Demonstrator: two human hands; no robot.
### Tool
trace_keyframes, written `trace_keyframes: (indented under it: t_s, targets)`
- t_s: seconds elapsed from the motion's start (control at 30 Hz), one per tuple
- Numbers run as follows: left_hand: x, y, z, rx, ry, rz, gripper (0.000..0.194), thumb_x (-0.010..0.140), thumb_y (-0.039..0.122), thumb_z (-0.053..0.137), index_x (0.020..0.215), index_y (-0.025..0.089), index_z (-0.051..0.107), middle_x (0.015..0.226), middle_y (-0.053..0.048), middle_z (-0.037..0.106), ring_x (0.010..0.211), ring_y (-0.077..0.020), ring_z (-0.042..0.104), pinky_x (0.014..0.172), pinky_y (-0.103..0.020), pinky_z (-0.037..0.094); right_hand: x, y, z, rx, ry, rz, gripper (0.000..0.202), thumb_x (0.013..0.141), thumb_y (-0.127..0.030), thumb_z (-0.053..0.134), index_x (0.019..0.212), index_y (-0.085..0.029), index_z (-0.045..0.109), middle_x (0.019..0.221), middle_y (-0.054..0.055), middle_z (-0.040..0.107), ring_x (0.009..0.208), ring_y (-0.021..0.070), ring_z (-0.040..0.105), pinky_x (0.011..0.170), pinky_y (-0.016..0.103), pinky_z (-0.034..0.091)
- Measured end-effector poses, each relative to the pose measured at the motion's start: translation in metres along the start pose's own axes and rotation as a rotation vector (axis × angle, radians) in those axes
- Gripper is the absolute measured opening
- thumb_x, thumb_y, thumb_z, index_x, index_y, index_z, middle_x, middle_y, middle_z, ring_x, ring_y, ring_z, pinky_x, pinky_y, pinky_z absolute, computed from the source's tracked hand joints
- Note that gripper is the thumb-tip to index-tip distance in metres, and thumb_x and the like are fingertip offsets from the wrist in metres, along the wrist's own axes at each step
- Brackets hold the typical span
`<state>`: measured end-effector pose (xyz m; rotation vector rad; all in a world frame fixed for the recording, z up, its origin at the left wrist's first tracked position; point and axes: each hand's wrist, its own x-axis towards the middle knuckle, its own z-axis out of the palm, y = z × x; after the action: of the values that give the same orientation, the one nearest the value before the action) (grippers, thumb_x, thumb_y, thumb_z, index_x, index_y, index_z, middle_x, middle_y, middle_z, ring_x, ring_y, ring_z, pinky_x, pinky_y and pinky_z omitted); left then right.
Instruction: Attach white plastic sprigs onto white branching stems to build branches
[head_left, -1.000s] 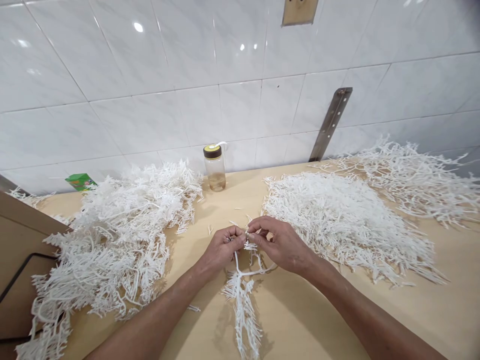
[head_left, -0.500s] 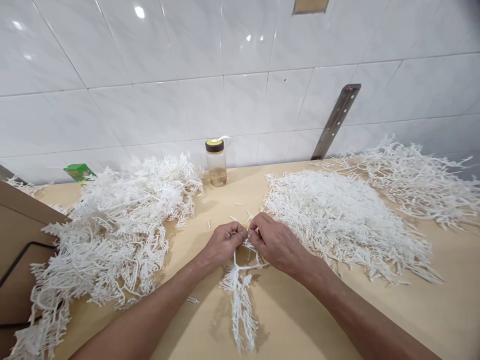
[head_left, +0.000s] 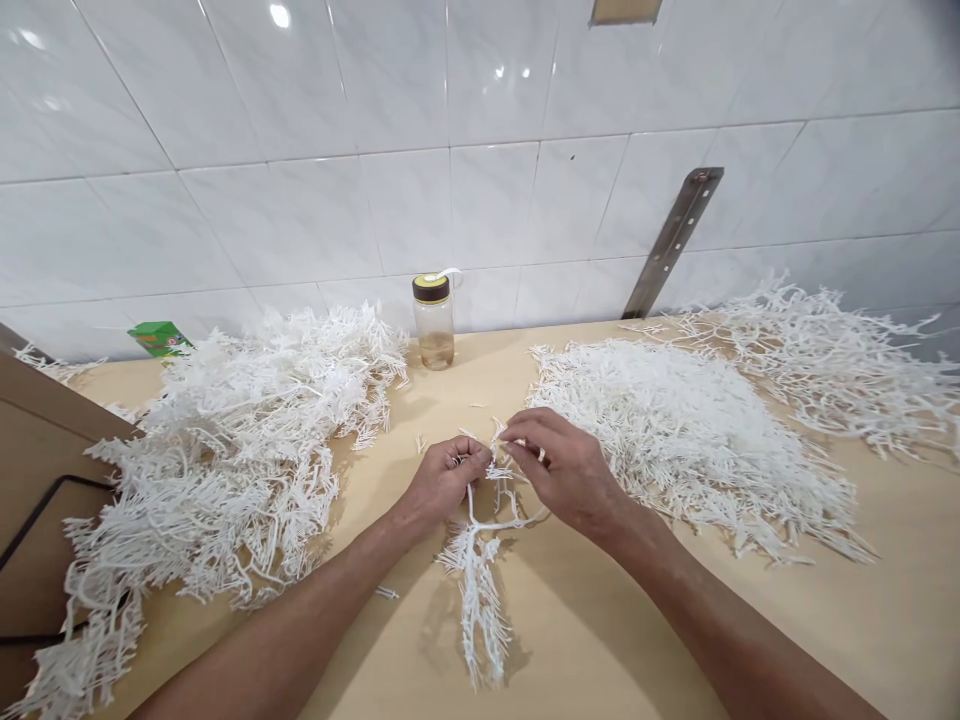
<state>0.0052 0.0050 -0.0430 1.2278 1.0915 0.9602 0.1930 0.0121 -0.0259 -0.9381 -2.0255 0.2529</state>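
A white branched plastic piece [head_left: 480,590] hangs below my hands over the middle of the table, its feathery end toward me. My left hand [head_left: 452,475] is closed in a pinch on the upper part of this piece. Just to the right, my right hand [head_left: 559,460] has its thumb and index finger near the small twigs at the top, fingers slightly apart; the contact at the fingertips is too small to make out. A few loose white bits lie beyond the hands.
Heaps of white branched pieces lie at left [head_left: 247,450] and right [head_left: 675,440], with thinner bare stems [head_left: 832,360] at the back right. A bottle [head_left: 434,325], a green box [head_left: 159,339], a cardboard box [head_left: 52,500] and a metal bracket [head_left: 675,240] stand around.
My right hand has lifted slightly and moved right, its fingers loosening from their bunched pose. The branched piece has shifted a little upward in view. My left hand keeps its pinch.
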Motion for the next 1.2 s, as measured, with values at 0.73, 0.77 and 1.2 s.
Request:
trace_keyframes:
  t_s: [0.73, 0.77, 1.2]
  targets:
    - [-0.003, -0.003, 0.004, 0.315, 0.158, 0.272, 0.021, 0.082, 0.033, 0.059, 0.068, 0.017, 0.060, 0.066, -0.001, 0.056, 0.066, -0.0144, 0.047, 0.062, -0.025, 0.036, -0.007, -0.004, 0.014, -0.141, -0.165, 0.008, 0.014, 0.095, -0.016, 0.046, 0.089, -0.020, 0.058, 0.086, 0.005, 0.063, 0.066, 0.0144, 0.059, 0.059, 0.027, 0.047]
    - [-0.004, -0.002, 0.005, 0.334, 0.156, 0.285, 0.020, 0.081, 0.032, 0.059, 0.067, 0.017, 0.060, 0.066, -0.001, 0.056, 0.066, -0.0143, 0.047, 0.063, -0.025, 0.036, -0.008, -0.005, 0.016, -0.175, -0.159, 0.023, 0.013, 0.095, -0.016, 0.045, 0.089, -0.020, 0.057, 0.085, 0.005, 0.063, 0.065, 0.0142, 0.058, 0.058, 0.027, 0.045]
    - [-0.007, 0.005, 0.005, -0.035, 0.052, 0.016, 0.043, 0.074, 0.057, 0.069, 0.071, 0.016, 0.056, 0.049, 0.008, 0.037, 0.043, -0.0052, 0.028, 0.044, -0.020, 0.020, 0.007, 0.031, -0.006, -0.407, 0.231, 0.310, 0.010, 0.090, -0.025, 0.048, 0.082, -0.021, 0.052, 0.072, 0.004, 0.059, 0.061, 0.0190, 0.054, 0.057, 0.031, 0.039]
